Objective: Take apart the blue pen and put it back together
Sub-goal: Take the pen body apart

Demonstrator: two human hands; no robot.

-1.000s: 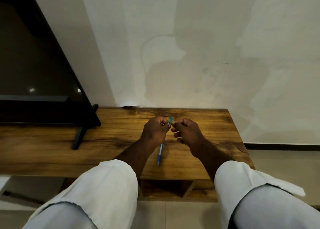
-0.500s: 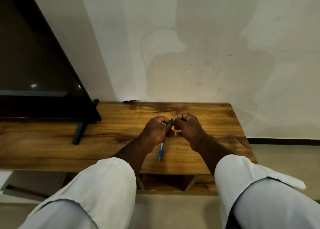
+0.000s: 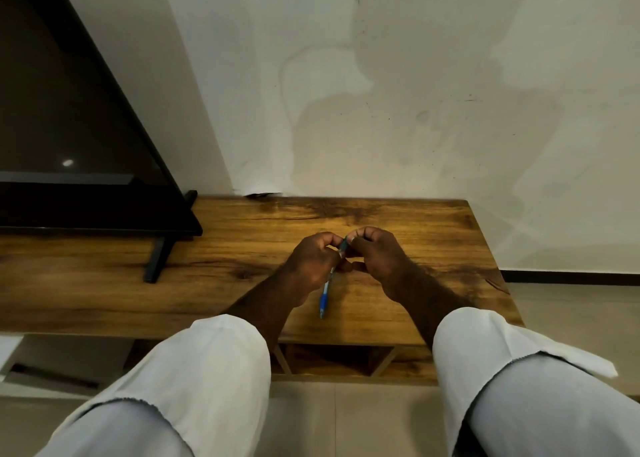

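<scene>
head view | left hand curled round blue pen upper barrel | right hand pinches teal top end just above that grip | blue section and tip stick out below grip, over wooden table | mid-barrel hidden by fingers; joint unreadable

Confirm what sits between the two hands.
The blue pen: its upper end is pinched between the fingertips of the left hand and the right hand, and its lower part slants down toward the person. The head view shows this.
</scene>
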